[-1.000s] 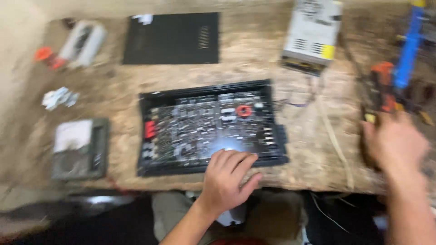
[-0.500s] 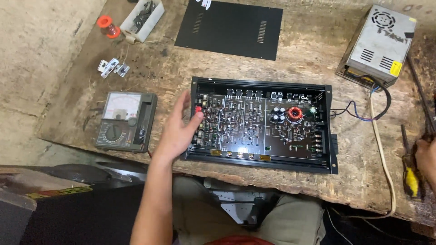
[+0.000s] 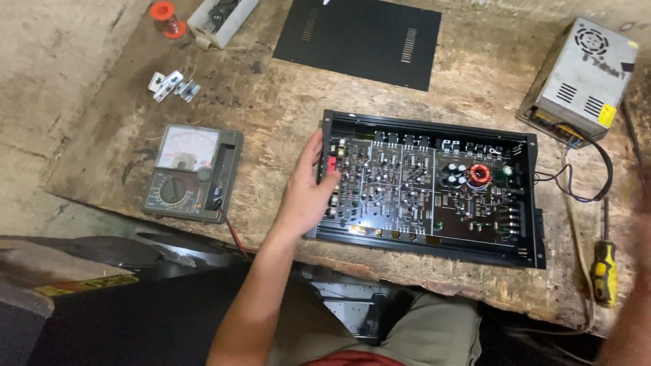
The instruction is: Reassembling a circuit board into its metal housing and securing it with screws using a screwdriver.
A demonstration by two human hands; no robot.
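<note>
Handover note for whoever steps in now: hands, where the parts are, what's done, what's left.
Left hand: open, resting flat on the left end of the open amplifier, fingers over the board's edge.
Right hand: only a blur at the right frame edge; cannot tell its state.
Black cover plate lies off, behind the amplifier. Meter sits to its left, power supply to the upper right with wires running toward the amplifier, yellow-handled screwdriver at the right, all on the wooden bench.
Done: cover off, board exposed.
Left: cover not yet refitted.
</note>
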